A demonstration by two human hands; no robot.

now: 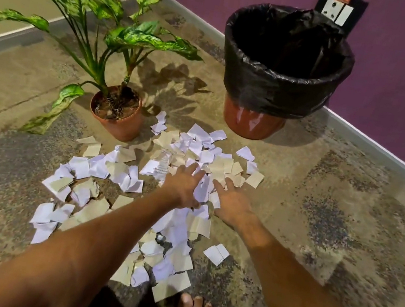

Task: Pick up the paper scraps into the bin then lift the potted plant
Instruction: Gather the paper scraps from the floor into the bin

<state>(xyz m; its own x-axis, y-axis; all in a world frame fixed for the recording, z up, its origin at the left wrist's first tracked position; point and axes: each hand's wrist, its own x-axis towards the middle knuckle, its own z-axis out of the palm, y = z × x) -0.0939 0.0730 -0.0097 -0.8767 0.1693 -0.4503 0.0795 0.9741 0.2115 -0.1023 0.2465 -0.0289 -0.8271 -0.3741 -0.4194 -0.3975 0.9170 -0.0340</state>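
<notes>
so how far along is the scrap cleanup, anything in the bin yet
Barely started. No paper shows inside the bin, though its dark liner hides the bottom. In hand: the left hand and right hand reach with spread fingers onto the paper scraps, gripping nothing clearly yet. Left: nearly the whole pile lies strewn on the floor, and the potted plant stands unlifted beside it.

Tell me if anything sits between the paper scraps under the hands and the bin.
Nothing visible does. Both the left hand and the right hand rest on the paper scraps, and only bare floor separates the pile from the bin. The potted plant stands off to the left, out of that path.
</notes>
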